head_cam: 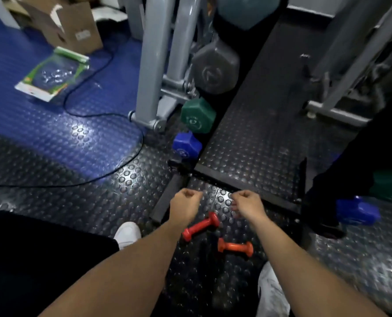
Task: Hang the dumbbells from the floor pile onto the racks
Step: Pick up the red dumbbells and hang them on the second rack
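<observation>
Two dumbbells lying on the studded floor (99,202) — both hands hovering empty above them.

The red dumbbell (200,226) is lying just below the left hand (184,203); the orange one (235,246) is resting nearer the person, below the right hand (247,202). Both fists are curling loosely closed, grasping nothing. Past the hands, a rack (204,124) is carrying blue, green and grey weights.

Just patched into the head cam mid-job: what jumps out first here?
Two small dumbbells on the dark studded floor: a red dumbbell and an orange dumbbell, lying just below the left hand and right hand, both loosely curled and holding nothing. Beyond them a rack column carries a blue dumbbell, green dumbbell and grey dumbbell.
</observation>
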`<action>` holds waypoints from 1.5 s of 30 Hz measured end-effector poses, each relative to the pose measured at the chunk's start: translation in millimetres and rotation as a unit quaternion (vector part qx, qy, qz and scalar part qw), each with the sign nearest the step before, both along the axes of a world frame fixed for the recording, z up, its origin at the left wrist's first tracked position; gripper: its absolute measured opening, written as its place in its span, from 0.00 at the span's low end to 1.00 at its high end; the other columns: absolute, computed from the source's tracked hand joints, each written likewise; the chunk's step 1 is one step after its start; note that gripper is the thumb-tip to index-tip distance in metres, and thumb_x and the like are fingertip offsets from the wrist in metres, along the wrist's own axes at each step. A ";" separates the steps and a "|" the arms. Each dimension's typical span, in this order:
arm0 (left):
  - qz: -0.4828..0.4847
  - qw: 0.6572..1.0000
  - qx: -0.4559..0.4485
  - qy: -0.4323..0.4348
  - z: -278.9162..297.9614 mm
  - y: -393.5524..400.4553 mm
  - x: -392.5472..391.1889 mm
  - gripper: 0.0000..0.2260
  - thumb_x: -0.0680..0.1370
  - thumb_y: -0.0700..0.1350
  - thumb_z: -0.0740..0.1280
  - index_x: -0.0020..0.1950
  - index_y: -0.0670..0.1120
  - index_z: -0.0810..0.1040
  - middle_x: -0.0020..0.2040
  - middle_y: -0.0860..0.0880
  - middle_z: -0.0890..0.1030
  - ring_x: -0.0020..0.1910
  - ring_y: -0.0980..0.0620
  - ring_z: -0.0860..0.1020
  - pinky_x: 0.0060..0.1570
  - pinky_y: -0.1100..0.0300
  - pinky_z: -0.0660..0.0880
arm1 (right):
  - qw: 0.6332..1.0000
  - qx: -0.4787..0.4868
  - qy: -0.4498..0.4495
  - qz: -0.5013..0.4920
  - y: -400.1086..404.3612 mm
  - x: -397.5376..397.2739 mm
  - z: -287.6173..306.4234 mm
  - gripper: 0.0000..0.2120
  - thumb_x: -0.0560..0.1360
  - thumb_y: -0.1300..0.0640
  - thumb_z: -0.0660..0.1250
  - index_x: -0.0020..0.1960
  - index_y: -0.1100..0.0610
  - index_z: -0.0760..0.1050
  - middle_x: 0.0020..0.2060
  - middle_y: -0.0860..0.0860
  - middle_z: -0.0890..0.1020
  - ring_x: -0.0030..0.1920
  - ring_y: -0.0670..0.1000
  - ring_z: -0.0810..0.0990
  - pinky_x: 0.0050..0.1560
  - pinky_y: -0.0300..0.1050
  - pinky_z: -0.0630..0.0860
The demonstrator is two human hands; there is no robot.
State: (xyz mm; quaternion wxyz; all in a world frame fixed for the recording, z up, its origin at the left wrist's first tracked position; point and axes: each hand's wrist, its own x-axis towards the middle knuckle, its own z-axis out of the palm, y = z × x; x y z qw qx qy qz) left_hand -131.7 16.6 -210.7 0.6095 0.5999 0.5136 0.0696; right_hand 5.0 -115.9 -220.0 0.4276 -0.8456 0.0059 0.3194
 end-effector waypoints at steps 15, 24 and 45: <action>0.121 0.967 -0.101 0.200 -173.8 -22.3 -21.5 0.33 0.58 0.64 0.71 0.58 0.50 0.79 0.49 0.47 0.82 0.51 0.44 0.82 0.52 0.49 0.81 | 0.962 -0.156 0.000 0.226 43.0 -11.9 -133.3 0.18 0.73 0.53 0.76 0.62 0.53 0.81 0.53 0.52 0.84 0.52 0.53 0.82 0.57 0.41 0.76; 0.142 0.976 -0.028 0.165 -110.3 -23.2 -16.8 0.11 0.75 0.47 0.71 0.57 0.46 0.83 0.41 0.51 0.83 0.37 0.53 0.83 0.39 0.60 0.80 | 0.981 -0.119 0.023 0.153 34.4 -10.7 -114.0 0.07 0.74 0.57 0.75 0.52 0.52 0.82 0.49 0.51 0.82 0.40 0.48 0.82 0.33 0.44 0.84; 0.236 0.864 0.368 -0.251 287.2 44.6 22.7 0.13 0.71 0.42 0.79 0.55 0.48 0.87 0.43 0.46 0.79 0.45 0.42 0.82 0.49 0.55 0.74 | 0.919 0.272 -0.270 0.087 49.6 -15.7 324.1 0.13 0.62 0.57 0.79 0.45 0.46 0.85 0.32 0.50 0.85 0.30 0.46 0.82 0.37 0.46 0.82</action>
